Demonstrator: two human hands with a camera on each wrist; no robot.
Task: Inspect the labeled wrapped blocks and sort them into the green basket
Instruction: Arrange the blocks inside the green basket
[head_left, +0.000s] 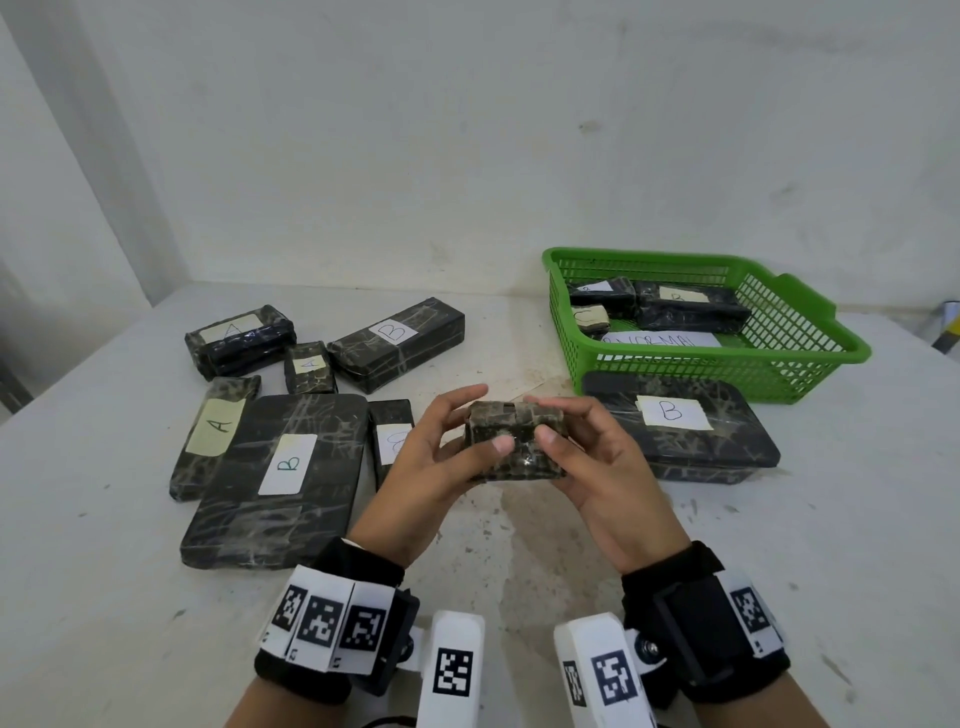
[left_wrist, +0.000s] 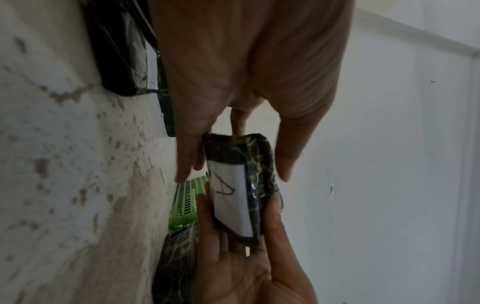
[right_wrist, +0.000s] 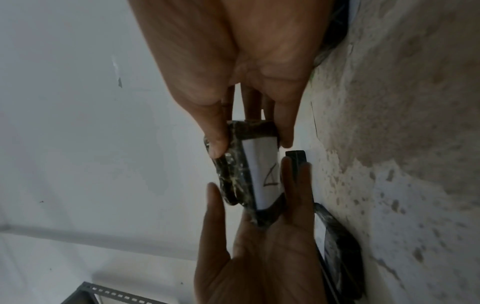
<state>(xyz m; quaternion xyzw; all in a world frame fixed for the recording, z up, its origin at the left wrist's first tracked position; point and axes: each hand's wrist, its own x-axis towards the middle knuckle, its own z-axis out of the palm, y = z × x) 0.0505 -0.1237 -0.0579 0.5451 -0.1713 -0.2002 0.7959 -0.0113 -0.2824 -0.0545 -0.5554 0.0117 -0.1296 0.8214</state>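
Observation:
Both hands hold a small black wrapped block (head_left: 514, 441) above the middle of the table. My left hand (head_left: 491, 415) pinches its left end between thumb and fingers, and my right hand (head_left: 540, 418) pinches the right end the same way. The block's white label faces away from the head camera. In the wrist views that label (left_wrist: 228, 197) (right_wrist: 265, 174) reads "A". The green basket (head_left: 727, 374) stands at the back right with several wrapped blocks and a paper sheet inside.
A large block marked B (head_left: 685, 431) lies just in front of the basket. To the left lie several more wrapped blocks: a big B (head_left: 280, 478), a long A (head_left: 213, 436), a small A (head_left: 309, 366) and a long B (head_left: 397, 343). White walls stand behind and to the left.

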